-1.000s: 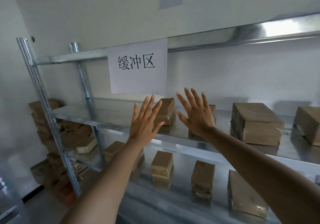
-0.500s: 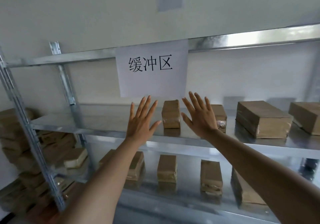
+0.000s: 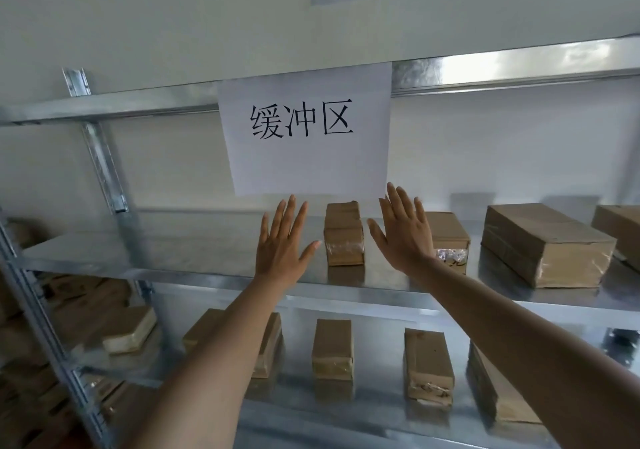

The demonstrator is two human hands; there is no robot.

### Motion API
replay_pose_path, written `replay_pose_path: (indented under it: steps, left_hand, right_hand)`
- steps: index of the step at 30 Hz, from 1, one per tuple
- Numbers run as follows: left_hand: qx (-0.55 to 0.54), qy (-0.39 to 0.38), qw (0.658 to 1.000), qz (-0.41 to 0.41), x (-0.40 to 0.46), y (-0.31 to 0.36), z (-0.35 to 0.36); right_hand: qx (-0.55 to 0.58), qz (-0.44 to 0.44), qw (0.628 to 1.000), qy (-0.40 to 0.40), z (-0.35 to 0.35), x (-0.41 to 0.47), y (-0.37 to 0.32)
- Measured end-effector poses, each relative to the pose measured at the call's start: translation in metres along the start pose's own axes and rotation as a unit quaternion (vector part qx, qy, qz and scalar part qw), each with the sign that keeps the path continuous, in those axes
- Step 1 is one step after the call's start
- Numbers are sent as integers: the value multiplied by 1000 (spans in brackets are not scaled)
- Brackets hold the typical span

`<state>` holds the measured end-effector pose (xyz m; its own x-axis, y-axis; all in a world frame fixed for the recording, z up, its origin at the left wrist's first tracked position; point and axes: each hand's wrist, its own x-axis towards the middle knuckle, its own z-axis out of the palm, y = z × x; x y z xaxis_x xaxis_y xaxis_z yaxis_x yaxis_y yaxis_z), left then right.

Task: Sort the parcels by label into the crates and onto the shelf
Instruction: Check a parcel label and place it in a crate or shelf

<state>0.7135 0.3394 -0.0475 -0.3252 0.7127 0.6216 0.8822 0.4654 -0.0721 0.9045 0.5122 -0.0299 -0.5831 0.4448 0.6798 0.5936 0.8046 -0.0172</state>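
Both hands up flat, fingers straight and spread, holding nothing: left hand (image 3: 282, 240) at 9 o'clock of the small parcel (image 3: 343, 235), right hand (image 3: 405, 232) at 3 o'clock. Parcel sits on the shelf (image 3: 194, 258), below the paper sign (image 3: 306, 133).

Glossy galvanised metal shelf (image 3: 194, 258), matt brown paper parcels (image 3: 343, 237) with shiny tape, white paper sign (image 3: 306, 129).
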Motion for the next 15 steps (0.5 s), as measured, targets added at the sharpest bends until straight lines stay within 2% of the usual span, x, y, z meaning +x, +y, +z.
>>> replay_pose_path:
  steps: [4,6,9,12,14,15]
  left_hand:
    - [-30,-43,998,-22,21,-6,12]
    - [-87,-105,988,-70,36,-4,17]
    - [-239,-190,939,-156,61,4,26]
    - [-389,-212,872,-209,79,14,31]
    - [-446,-221,833,-240,87,20,33]
    - [-468,-223,815,-259,89,22,34]
  right_hand:
    - [75,44,996,-29,21,22,0]
    - [165,107,978,-71,34,36,-2]
    - [328,213,911,-133,47,55,-6]
    - [446,279,832,-178,57,67,-11]
    - [518,321,763,-216,64,70,-14]
    - [537,330,741,-233,69,72,-14]
